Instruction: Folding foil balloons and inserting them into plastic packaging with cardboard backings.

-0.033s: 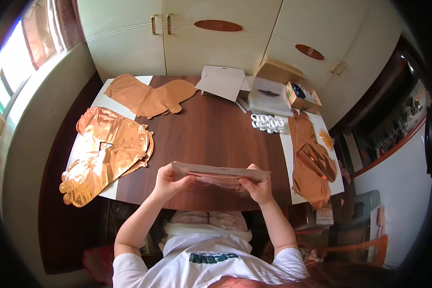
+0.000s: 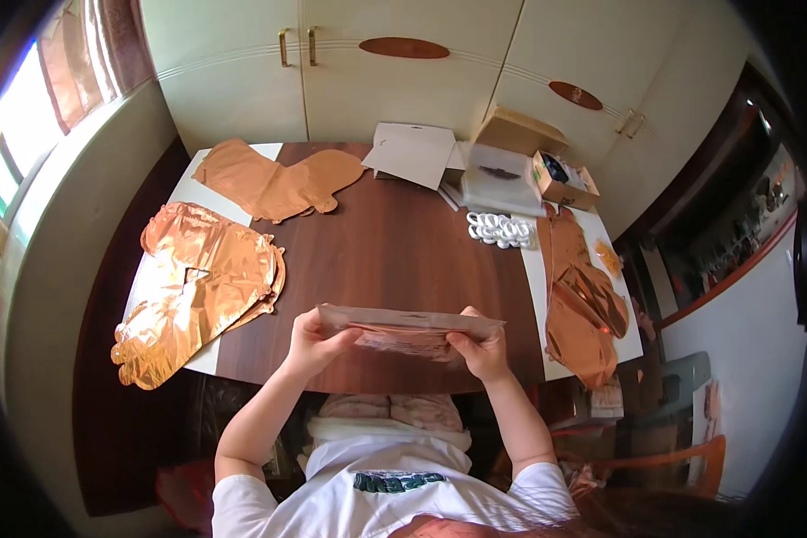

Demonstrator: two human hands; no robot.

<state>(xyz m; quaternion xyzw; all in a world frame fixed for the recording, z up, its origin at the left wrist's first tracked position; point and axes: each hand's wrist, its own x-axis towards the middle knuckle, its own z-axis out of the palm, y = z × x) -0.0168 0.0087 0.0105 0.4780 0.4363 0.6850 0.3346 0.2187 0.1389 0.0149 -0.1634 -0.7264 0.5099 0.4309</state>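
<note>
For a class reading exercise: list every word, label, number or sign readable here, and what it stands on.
White T-shirt: large dark green lettering, not copied here.
Plastic packet between left hand and right hand: fine print, too small to read.
Oval plaque, right cabinet door: pale marks, too blurred to read.
No other text is legible.

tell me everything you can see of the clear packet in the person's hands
The clear packet is flat, wide and plastic-looking, with a paler strip along its far edge and pinkish-copper contents showing through below. Small print crosses it. It stretches side to side by the near edge of the brown table, the left hand gripping one end, the right hand the other. Whether it is sealed, I cannot tell.
</note>
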